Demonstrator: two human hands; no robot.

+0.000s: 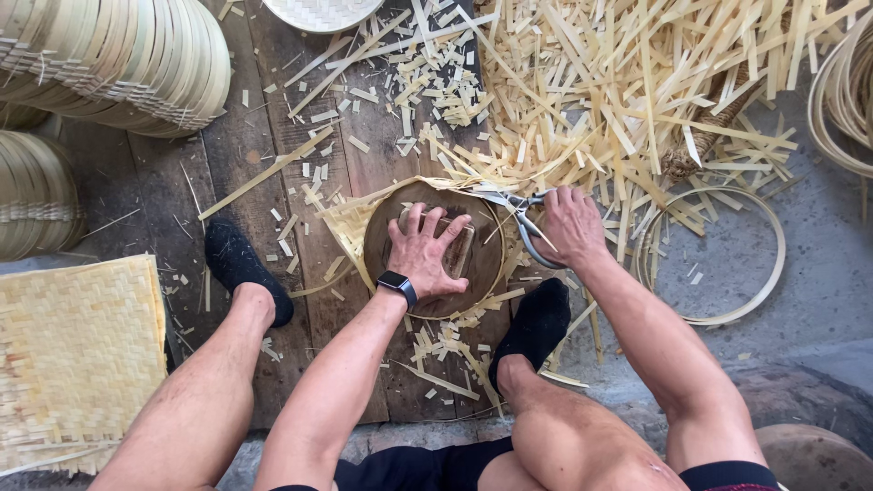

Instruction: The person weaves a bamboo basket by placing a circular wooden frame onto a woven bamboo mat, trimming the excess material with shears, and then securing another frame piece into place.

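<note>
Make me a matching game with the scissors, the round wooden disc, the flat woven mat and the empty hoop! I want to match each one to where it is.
Things:
1. scissors
2. round wooden disc
3. flat woven mat
4. empty hoop

Places:
A. lying at the far left, beside the left leg
B. under the left hand
C. on the grey floor, at the right
D. in the right hand

Pairs: 1-D, 2-B, 3-A, 4-C

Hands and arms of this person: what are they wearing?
Both arms are bare, with no sleeves or gloves. The left hand has a black smartwatch with a dark band on its wrist. The right hand wears nothing.
</note>
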